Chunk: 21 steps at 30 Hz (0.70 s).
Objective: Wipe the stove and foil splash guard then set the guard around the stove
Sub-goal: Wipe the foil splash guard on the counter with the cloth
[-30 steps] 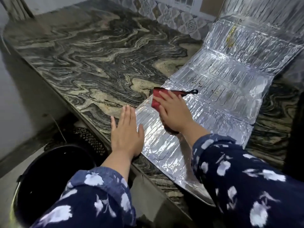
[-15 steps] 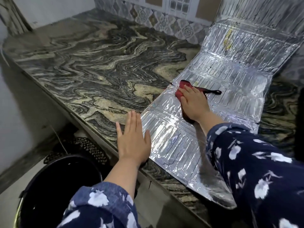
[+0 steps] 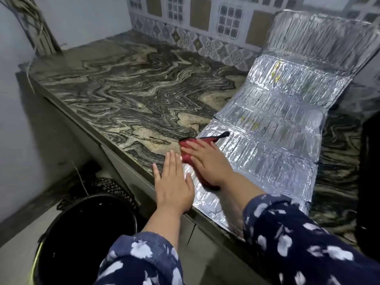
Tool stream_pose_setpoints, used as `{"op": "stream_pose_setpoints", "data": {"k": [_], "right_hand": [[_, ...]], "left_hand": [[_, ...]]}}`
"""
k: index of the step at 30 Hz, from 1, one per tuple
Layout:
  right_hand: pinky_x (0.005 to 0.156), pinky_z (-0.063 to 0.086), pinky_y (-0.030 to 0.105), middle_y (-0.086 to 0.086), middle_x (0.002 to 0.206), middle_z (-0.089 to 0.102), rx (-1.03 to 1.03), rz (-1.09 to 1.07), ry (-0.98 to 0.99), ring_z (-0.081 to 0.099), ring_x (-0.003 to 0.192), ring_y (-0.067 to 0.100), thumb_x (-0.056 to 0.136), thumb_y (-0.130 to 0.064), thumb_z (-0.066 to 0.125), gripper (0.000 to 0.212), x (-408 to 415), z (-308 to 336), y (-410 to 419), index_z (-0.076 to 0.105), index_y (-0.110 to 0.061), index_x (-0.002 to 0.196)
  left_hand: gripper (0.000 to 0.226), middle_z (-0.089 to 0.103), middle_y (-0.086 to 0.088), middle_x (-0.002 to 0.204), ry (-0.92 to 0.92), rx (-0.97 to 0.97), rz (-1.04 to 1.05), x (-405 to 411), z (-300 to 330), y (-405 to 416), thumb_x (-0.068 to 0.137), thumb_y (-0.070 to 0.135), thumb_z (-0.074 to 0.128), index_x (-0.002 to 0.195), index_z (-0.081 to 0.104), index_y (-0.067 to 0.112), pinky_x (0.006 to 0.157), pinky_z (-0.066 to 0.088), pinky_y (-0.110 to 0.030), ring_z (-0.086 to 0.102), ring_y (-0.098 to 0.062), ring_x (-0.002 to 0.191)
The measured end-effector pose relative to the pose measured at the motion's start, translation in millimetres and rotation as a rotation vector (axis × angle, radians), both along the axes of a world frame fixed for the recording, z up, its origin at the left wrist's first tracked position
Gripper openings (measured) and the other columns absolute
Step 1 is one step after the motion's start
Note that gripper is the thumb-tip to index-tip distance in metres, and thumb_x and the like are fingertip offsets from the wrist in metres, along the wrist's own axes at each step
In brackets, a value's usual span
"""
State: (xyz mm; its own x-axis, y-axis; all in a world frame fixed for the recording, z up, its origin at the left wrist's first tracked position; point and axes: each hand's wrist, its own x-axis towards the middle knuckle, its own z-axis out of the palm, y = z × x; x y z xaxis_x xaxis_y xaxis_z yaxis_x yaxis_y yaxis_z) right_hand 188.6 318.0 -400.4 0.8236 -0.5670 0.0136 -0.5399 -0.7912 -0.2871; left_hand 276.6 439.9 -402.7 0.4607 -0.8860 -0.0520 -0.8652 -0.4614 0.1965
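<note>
right hand (image 3: 207,163) lying flat, pressing red cloth (image 3: 188,150) onto guard (image 3: 267,140) | left hand (image 3: 173,182) lying open, gripping nothing, at guard's near-left edge

Shiny, embossed foil guard (image 3: 273,140) lies on polished, veined stone counter (image 3: 127,95); red wiper (image 3: 188,150) looks like cloth.

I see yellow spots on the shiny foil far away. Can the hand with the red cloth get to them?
Probably yes. The right hand presses the red cloth flat on the foil guard, and nothing lies between it and the yellow spots further up. The highest spots may need a stretch.
</note>
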Motion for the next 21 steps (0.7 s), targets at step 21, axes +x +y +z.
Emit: {"op": "stream_pose_setpoints", "data": {"k": [21], "right_hand": [[0.121,0.002,0.044,-0.009,0.157,0.022,0.013,-0.295,-0.05,0.01,0.147,0.016,0.099,-0.04,0.024,0.049,-63.0,5.8,-46.4,0.019,-0.033,0.147]], "left_hand": [[0.06,-0.006,-0.004,0.161,0.086,0.064,-0.102,-12.6,19.8,-94.4,0.098,0.037,0.021,0.15,0.004,0.013,0.118,-0.004,-0.054,-0.009,-0.017,0.148]]}}
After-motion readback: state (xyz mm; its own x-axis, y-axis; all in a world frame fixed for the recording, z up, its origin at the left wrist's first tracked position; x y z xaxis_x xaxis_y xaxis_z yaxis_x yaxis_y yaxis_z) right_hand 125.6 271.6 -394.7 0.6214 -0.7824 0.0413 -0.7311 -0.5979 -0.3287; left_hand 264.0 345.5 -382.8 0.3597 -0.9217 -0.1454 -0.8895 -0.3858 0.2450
